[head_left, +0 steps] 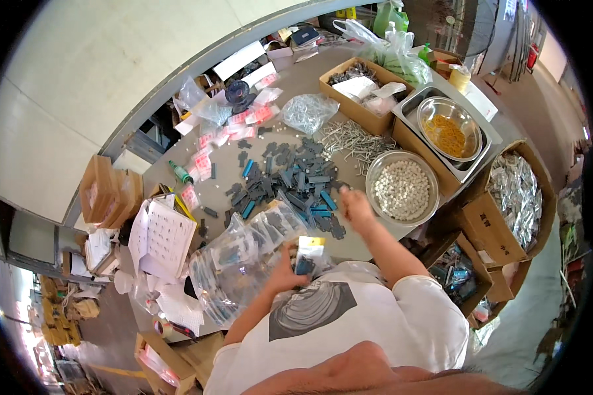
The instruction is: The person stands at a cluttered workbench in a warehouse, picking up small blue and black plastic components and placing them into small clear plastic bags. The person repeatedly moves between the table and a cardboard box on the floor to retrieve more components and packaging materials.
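Close to my body, my left hand (pixel 286 271) grips a small clear plastic bag (pixel 305 264) with a yellow and white label and dark pieces inside. My right hand (pixel 357 208) is at the right edge of a heap of dark grey plastic parts (pixel 290 176), its fingers drawn together. What they hold, if anything, is too small to make out. A few blue pieces (pixel 329 200) lie among the grey ones. Beside the right hand stands a steel bowl of small white pieces (pixel 402 187). Filled clear bags (pixel 234 253) lie in an overlapping pile left of my left hand.
White screw-like sticks (pixel 359 144) lie behind the bowl. A cardboard box (pixel 347 100) and a bowl of yellow rubber bands (pixel 447 131) stand at the back right. Cartons of silvery packets (pixel 517 191) flank the table's right side. Papers (pixel 168 237) and a green bottle (pixel 180 172) lie left.
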`<state>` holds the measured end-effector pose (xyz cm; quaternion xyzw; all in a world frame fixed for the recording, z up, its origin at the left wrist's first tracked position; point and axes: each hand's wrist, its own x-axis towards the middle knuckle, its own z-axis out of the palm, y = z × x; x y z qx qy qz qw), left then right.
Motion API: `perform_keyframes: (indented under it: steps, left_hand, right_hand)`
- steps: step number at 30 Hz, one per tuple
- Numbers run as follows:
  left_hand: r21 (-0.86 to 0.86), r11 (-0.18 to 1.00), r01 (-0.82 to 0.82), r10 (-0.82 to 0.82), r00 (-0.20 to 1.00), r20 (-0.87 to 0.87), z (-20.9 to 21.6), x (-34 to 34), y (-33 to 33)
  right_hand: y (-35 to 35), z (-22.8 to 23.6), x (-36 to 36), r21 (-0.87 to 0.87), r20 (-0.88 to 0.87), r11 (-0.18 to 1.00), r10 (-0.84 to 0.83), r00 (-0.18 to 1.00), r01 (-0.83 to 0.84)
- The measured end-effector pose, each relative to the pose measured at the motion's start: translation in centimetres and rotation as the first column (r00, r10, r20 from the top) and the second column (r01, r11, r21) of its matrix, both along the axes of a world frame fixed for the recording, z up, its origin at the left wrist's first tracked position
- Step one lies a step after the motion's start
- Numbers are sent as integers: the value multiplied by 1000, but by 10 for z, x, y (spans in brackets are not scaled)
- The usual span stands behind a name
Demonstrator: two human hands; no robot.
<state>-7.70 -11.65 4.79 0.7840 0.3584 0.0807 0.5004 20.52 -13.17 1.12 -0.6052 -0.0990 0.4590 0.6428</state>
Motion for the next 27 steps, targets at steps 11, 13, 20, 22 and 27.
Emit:
perform_keyframes:
  steps: [11, 13, 20, 22, 27]
  left_hand:
    - [19, 998, -67, 69, 916, -395, 33, -24, 73]
    - [254, 967, 28, 52, 952, -302, -9, -41, 80]
    - [462, 871, -167, 309, 917, -251, -8, -20, 52]
    - [503, 843, -190, 325, 925, -196, -4, -15, 50]
    - [430, 889, -160, 212, 975, -74, 13, -5, 44]
  right_hand:
    - [-65, 109, 271, -380, 904, 462, 370, 215, 801]
    - [-64, 102, 265, -333, 889, 465, 444, 110, 820]
    - [-6, 98, 117, -32, 986, 987, 5, 169, 158]
    - [20, 80, 47, -116, 851, 985, 166, 498, -130]
    - [69, -12, -76, -95, 358, 686, 700, 618, -722]
